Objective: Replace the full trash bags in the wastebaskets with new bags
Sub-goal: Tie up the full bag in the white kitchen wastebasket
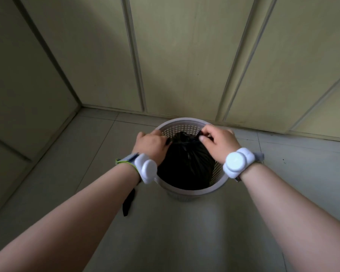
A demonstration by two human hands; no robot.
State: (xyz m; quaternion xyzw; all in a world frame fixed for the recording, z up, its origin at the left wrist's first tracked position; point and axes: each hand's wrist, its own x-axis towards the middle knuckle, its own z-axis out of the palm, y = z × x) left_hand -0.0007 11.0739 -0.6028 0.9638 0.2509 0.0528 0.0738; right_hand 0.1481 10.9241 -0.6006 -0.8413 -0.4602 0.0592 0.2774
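A pale mesh wastebasket (192,191) stands on the tiled floor (185,242) close to the base of a panelled wall (185,55), slightly above frame centre. Inside it sits a black trash bag (186,163), its neck gathered at the 12 o'clock side of the basket opening; the bag's lower portion is hidden by the basket wall and its surface detail is lost in shadow. The left hand (150,144) grips the gathered neck from the 9 o'clock side, fingers closed on the plastic, fingertips largely concealed behind the knuckles. The right hand (218,142) pinches a black tail of the bag at the 1 o'clock side, thumb and fingers pressed together on it. Whether a knot is formed cannot be determined. Each wrist carries a white round device (237,163) on a strap. A dark strip (129,203) lies or hangs below the left wrist at 7 o'clock of the basket; what it is cannot be told. Both forearms are cut off by the bottom frame edge.
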